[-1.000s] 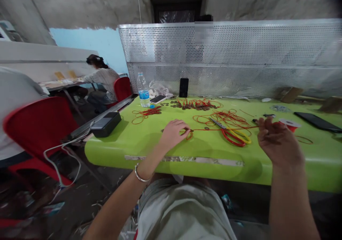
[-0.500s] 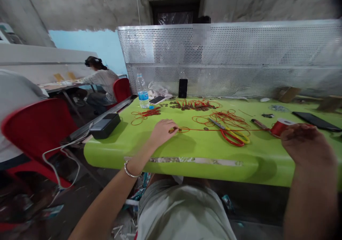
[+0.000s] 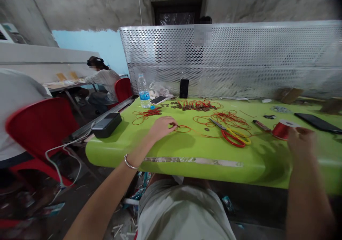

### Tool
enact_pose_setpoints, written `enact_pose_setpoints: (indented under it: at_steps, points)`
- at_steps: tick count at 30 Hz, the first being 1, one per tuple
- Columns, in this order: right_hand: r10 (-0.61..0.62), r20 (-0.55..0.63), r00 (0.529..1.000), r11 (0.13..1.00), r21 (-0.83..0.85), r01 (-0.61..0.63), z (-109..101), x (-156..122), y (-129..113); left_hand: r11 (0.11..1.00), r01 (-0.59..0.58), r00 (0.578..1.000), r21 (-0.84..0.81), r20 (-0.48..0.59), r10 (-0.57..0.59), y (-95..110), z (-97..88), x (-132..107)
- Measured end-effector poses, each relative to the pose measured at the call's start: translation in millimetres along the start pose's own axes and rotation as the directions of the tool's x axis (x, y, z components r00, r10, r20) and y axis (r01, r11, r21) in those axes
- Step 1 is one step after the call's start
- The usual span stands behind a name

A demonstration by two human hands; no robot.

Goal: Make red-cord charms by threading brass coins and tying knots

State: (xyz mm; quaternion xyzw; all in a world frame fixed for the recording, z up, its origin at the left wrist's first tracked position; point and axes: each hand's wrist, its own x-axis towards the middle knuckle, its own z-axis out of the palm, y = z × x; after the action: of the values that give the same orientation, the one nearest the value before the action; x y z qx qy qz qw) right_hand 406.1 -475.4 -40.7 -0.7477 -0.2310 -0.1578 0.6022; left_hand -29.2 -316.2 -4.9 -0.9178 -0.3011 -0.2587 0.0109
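My left hand (image 3: 161, 128) rests on the lime-green table (image 3: 192, 151) and pinches one end of a thin red cord (image 3: 203, 134). The cord runs slack across the table toward a red cord spool (image 3: 280, 129). My right hand (image 3: 301, 140) is blurred, its fingers just beside the spool; whether it holds the cord is unclear. Scissors with red and yellow handles (image 3: 235, 138) lie between my hands, on a tangle of red cords (image 3: 227, 119). One small coin (image 3: 206, 129) lies near the cord.
At the back are a heap of coins on red cords (image 3: 197, 105), a water bottle (image 3: 143, 90), an upright phone (image 3: 184, 88), a flat phone (image 3: 158, 99) and a perforated metal screen (image 3: 240, 58). A black box (image 3: 107, 124) sits at the left corner. A dark phone (image 3: 317, 121) lies right. Another person (image 3: 103, 78) sits far left beyond a red chair (image 3: 40, 126).
My right hand swept right past the spool, drawing the cord taut, then rose beside it. The cord now lies slack. My left hand slid a little left with the cord's end.
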Motion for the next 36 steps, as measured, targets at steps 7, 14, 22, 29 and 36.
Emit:
enact_pose_setpoints:
  at_steps: [7,14,22,29,36]
  points:
    - [-0.501,0.664,0.555,0.853,0.27,0.447,52,-85,-126,0.997,0.025,0.999,-0.075,-0.018,-0.027,0,6.0,-1]
    - [-0.531,0.847,0.038,0.708,0.418,0.569,118,-168,-192,0.992,0.033,0.994,-0.121,-0.104,-0.045,-2,6.8,-1]
    - [-0.488,0.87,0.069,0.76,0.385,0.523,126,-171,-181,0.995,0.058,0.993,-0.081,-0.098,-0.066,-8,8.0,-1]
    - [-0.482,0.869,0.112,0.78,0.367,0.507,128,-168,-175,0.991,0.126,0.992,-0.048,0.002,-0.126,-6,4.3,-5]
    - [-0.485,0.861,0.152,0.791,0.358,0.496,127,-164,-172,0.986,0.167,0.986,-0.022,0.007,-0.167,-6,1.6,-9]
